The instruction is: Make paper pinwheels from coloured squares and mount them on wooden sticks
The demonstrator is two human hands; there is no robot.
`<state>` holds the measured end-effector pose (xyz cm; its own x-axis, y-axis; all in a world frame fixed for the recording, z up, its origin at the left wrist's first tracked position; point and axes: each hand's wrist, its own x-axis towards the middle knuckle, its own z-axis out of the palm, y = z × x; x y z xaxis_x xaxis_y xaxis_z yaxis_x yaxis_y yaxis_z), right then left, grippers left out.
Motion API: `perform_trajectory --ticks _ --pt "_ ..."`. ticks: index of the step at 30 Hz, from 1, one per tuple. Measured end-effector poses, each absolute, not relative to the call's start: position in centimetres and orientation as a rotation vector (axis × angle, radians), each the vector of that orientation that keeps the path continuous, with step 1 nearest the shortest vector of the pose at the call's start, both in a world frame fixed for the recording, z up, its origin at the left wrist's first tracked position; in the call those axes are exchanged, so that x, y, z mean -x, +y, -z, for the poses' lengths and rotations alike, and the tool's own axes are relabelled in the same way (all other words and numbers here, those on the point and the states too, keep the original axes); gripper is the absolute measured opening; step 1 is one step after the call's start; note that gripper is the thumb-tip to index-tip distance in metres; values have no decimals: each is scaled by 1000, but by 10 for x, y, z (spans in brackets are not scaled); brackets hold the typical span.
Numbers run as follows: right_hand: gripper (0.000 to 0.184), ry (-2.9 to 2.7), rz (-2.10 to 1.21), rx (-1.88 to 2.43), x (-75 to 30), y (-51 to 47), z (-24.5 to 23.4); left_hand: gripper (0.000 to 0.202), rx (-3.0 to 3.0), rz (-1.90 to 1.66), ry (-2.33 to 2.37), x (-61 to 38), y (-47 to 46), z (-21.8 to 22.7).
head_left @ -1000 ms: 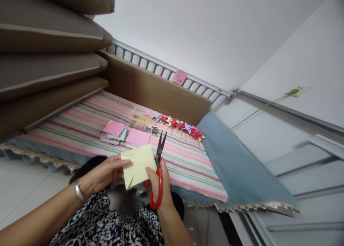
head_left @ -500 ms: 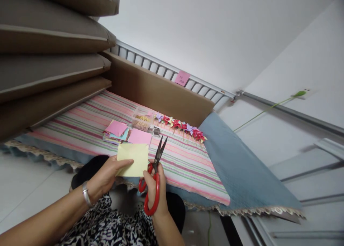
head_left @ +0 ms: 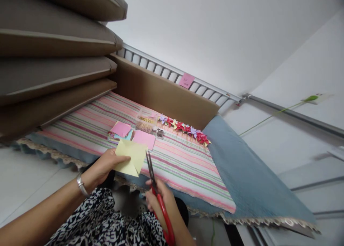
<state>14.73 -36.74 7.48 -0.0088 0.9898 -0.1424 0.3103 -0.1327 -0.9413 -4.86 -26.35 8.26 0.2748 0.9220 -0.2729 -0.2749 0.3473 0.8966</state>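
White wall (head_left: 215, 34) fills upper frame, evenly lit. Pale tiled floor (head_left: 24, 181) at lower left. Bed with pink-striped sheet (head_left: 182, 163) and blue quilt (head_left: 242, 174), lace trim along edge. Brown cardboard panel (head_left: 161, 95) leans against grey metal rail (head_left: 172, 72). Stacked brown cushions (head_left: 53, 42) at left. Green cable (head_left: 274, 113) crosses wall.

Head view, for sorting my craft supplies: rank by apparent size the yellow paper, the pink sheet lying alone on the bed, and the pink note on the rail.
1. Yellow paper, though nearest the camera.
2. Pink sheet, looks slightly smaller; true difference unsure.
3. Pink note, smallest, farthest.
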Motion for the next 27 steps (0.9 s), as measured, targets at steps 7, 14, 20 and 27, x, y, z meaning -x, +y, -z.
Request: perform_trajectory --ticks 7,14,20,27 --pt "7 -1683 -1134 1635 -157 -384 -88 44 -864 -892 909 57 -257 -84" --pt "7 -1698 -1207 1691 -157 -386 -93 44 -857 -881 898 59 -258 -90" --pt "6 -1759 -1164 1666 -151 -382 -100 45 -865 -854 868 60 -258 -85" --pt "7 -1785 -1128 1682 -145 -379 -105 43 -862 -848 865 58 -260 -86"
